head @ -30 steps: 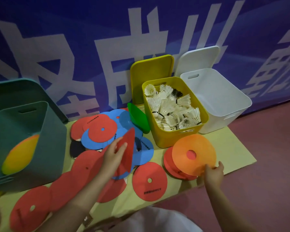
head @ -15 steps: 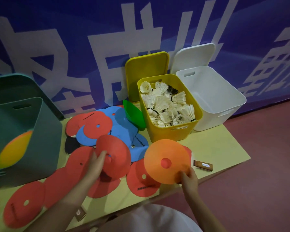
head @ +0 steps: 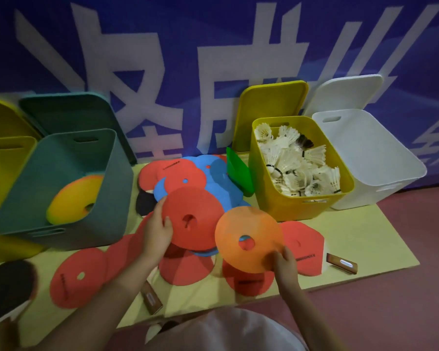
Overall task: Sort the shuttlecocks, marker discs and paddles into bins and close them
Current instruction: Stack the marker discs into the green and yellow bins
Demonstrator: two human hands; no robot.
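A red disc [head: 193,219] is pinched at its left edge by the left hand [head: 157,233], thumb on top and fingers curled beneath, and is held tilted above the pile of discs [head: 188,178] on the mat [head: 360,239]. An orange disc [head: 249,239] is gripped at its near right edge by the right hand [head: 285,262], just right of the red one; their rims nearly meet. Both are lifted clear of the red discs lying flat below.

The step in hand is judged to be gathering discs for the green bin [head: 61,188], which stands open at far left with a yellow-orange disc [head: 74,198] already inside. The two held discs would best be stacked, holes aligned, so that one hand can carry them. The pinch should be kept firm, since thin floppy discs are easily dropped. They should be slid in flat against the disc already there. The shuttlecocks [head: 297,163] are already in the yellow bin [head: 299,206]; the white bin [head: 380,183] is open beside it. A black paddle [head: 8,287] lies at near left.
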